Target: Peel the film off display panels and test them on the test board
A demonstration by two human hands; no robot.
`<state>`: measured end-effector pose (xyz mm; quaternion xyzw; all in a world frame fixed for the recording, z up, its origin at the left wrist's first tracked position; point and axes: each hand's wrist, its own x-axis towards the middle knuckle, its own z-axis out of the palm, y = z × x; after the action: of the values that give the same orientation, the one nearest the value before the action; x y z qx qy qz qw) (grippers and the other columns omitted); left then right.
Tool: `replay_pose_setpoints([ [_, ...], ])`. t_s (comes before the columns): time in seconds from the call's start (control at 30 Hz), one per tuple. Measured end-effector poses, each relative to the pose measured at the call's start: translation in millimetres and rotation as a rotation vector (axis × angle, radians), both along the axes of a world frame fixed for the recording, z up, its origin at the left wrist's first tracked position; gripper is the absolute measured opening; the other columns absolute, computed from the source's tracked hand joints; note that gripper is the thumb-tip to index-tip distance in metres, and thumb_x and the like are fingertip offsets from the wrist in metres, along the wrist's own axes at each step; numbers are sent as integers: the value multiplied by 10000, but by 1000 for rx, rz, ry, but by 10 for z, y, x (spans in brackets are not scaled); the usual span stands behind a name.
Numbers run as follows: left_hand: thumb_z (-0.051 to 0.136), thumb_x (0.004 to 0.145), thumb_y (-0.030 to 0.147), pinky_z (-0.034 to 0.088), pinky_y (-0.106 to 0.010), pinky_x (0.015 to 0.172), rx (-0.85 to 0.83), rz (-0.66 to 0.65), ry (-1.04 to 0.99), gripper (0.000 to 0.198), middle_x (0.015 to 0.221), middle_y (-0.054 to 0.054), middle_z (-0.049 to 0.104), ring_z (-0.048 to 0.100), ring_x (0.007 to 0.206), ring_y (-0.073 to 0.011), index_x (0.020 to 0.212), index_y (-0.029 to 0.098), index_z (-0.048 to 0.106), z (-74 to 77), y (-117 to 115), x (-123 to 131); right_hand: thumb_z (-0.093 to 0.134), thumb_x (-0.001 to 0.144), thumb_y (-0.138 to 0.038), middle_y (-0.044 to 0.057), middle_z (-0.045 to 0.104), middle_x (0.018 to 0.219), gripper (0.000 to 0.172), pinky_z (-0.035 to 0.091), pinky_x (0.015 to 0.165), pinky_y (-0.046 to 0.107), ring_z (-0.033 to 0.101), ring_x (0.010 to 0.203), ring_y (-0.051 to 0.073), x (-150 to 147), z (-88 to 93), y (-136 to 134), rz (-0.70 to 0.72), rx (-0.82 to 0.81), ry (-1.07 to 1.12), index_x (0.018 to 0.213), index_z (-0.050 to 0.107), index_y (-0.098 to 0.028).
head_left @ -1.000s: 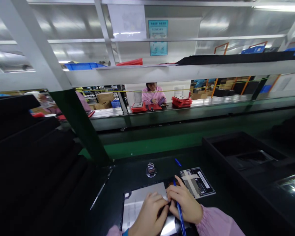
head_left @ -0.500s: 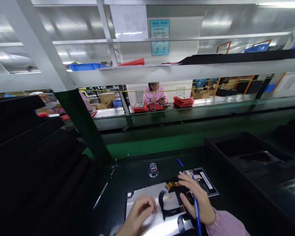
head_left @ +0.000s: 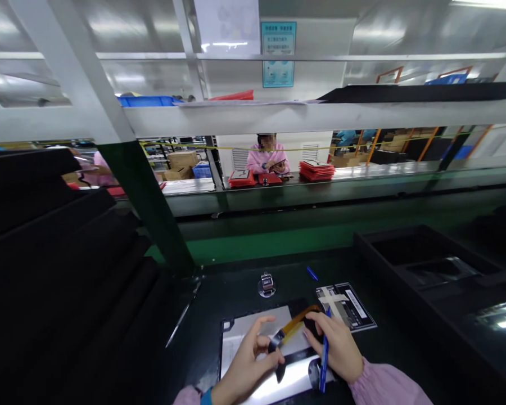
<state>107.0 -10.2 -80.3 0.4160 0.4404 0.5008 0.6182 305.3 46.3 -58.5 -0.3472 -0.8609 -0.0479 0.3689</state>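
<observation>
A display panel (head_left: 293, 378) with a shiny silver back lies on the dark bench in front of me. An orange and black flex cable (head_left: 296, 322) arches up over it. My left hand (head_left: 251, 360) is closed on the cable's black part, thumb below and fingers curled. A blue pen (head_left: 324, 360) is held in my right hand (head_left: 336, 344), pointing down across the panel's right side. The thumb and index finger of that hand are at the cable's orange end; whether they pinch it I cannot tell.
A tally counter (head_left: 267, 285) and a blue pen cap (head_left: 312, 273) lie behind the panel. To the right are a labelled black part (head_left: 354, 306) and a black foam tray (head_left: 398, 281). Black trays (head_left: 67, 270) are stacked left. Across the line, a person (head_left: 267, 154) works between red stacks.
My left hand has moved right and taken hold of the flex cable, which is now lifted and straighter. My right hand has curled its fingers in toward the cable, still with the pen.
</observation>
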Motion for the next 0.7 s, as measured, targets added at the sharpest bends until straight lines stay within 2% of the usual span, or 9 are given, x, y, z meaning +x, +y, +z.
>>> replay_pose_setpoints([
  [0.1, 781, 553, 565, 425, -304, 563, 2, -35, -1, 772, 551, 31, 617, 596, 547, -180, 1163, 191, 492, -24, -27, -34, 384, 917, -274, -10, 549, 508, 279, 468, 457, 235, 571, 458, 141, -16, -29, 35, -43, -2, -31, 907, 655, -210],
  [0.23, 753, 634, 520, 462, -332, 675, 84, -49, 99, 674, 614, 7, 657, 620, 628, -187, 1168, 178, 526, -31, -57, -131, 346, 938, -290, -16, 547, 490, 317, 473, 442, 234, 567, 427, 135, -31, 26, 14, -74, 31, -26, 884, 648, -211],
  [0.3, 713, 670, 538, 468, -349, 751, 166, 39, 179, 563, 722, -28, 693, 636, 730, -210, 1093, 192, 577, -39, -67, -234, 345, 945, -296, -14, 566, 502, 303, 486, 428, 228, 580, 414, 135, 5, 62, -52, -82, 39, 7, 886, 629, -207],
  [0.37, 645, 714, 572, 472, -379, 817, 212, 202, 283, 464, 850, -72, 709, 643, 866, -255, 994, 202, 616, -47, -68, -360, 370, 943, -294, 12, 637, 590, 253, 526, 461, 227, 639, 474, 150, 69, 57, -157, -96, 25, 45, 936, 608, -208],
  [0.43, 568, 760, 580, 459, -424, 897, 207, 387, 404, 436, 1025, -106, 692, 603, 1044, -300, 991, 214, 621, -55, -59, -471, 407, 932, -284, 48, 709, 751, 212, 574, 554, 232, 707, 619, 180, 129, -22, -286, -106, -21, 75, 1025, 585, -216],
  [0.5, 511, 798, 552, 419, -463, 976, 189, 484, 520, 435, 1189, -111, 639, 523, 1189, -309, 1069, 224, 601, -66, -47, -527, 447, 913, -269, 75, 733, 920, 231, 595, 643, 237, 726, 775, 210, 149, -171, -413, -88, -70, 88, 1105, 566, -225],
  [0.6, 477, 820, 492, 369, -505, 1040, 181, 442, 632, 424, 1301, -111, 577, 460, 1264, -296, 1129, 221, 583, -91, -39, -505, 502, 880, -268, 89, 724, 1038, 197, 602, 716, 276, 691, 946, 269, 106, -406, -550, -69, -89, 141, 1037, 619, -244],
  [0.7, 452, 829, 464, 344, -539, 1059, 168, 415, 684, 413, 1312, -120, 569, 450, 1273, -295, 1123, 211, 594, -122, -40, -468, 581, 842, -315, 93, 724, 1044, 107, 603, 736, 302, 690, 943, 289, 74, -470, -594, -97, -218, 277, 842, 662, -244],
])
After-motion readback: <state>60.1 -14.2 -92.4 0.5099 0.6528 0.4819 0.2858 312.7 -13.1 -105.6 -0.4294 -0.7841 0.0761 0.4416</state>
